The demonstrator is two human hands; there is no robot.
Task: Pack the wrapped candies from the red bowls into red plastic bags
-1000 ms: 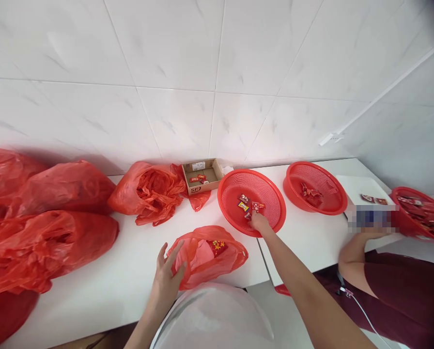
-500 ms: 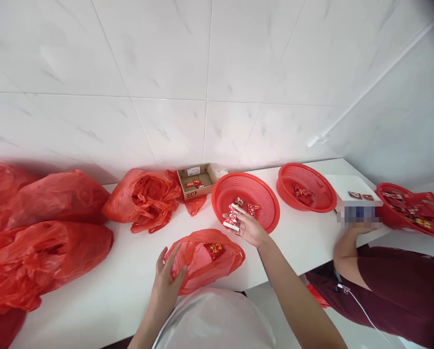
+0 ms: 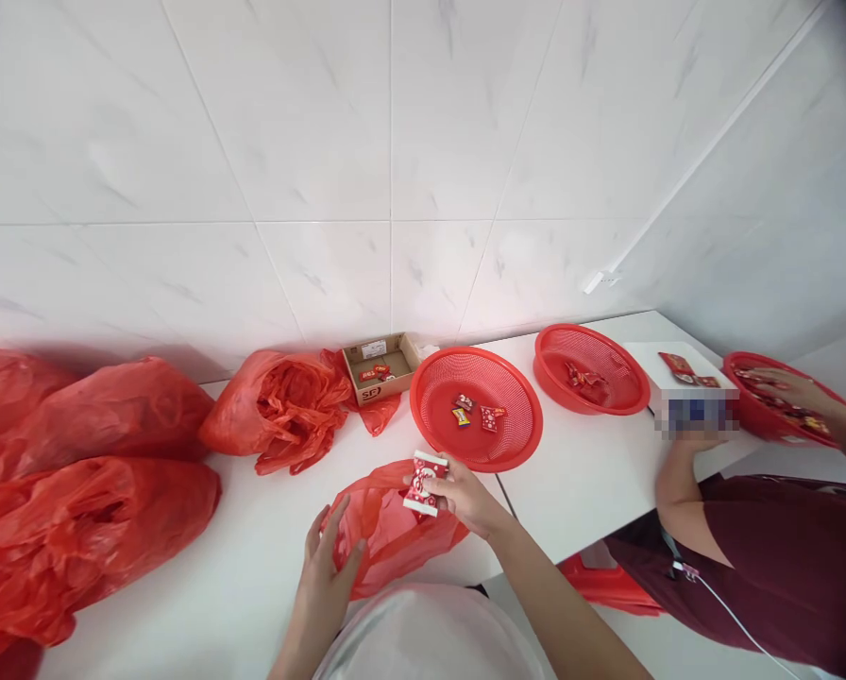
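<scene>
My right hand (image 3: 469, 496) pinches a red-and-white wrapped snack packet (image 3: 424, 484), held above the far side of an open red plastic bag (image 3: 430, 543). At the bag's left rim is my left hand (image 3: 329, 557), its fingers spread and nothing in them; whether they touch the film I cannot tell. Just beyond the bag stands a red plastic mesh basket (image 3: 441, 378). Lying in it are a small yellow-and-blue packet (image 3: 461, 416), a dark red one (image 3: 464, 402) and a red-and-white one (image 3: 490, 419). The held packet and my right hand hide part of the bag's inside.
Full red bags (image 3: 111, 529) crowd the left, with a crumpled red bag (image 3: 299, 406) beside a small cardboard box (image 3: 387, 385) of red packets. Rightward are a second red basket (image 3: 607, 401) and a co-worker's sleeve (image 3: 769, 548), with one hand in a third basket (image 3: 763, 425).
My right hand has moved left and nearer, carrying the packet from over the basket to over the bag. My left hand stays spread at the bag. The co-worker's far hand has gone into their basket.
</scene>
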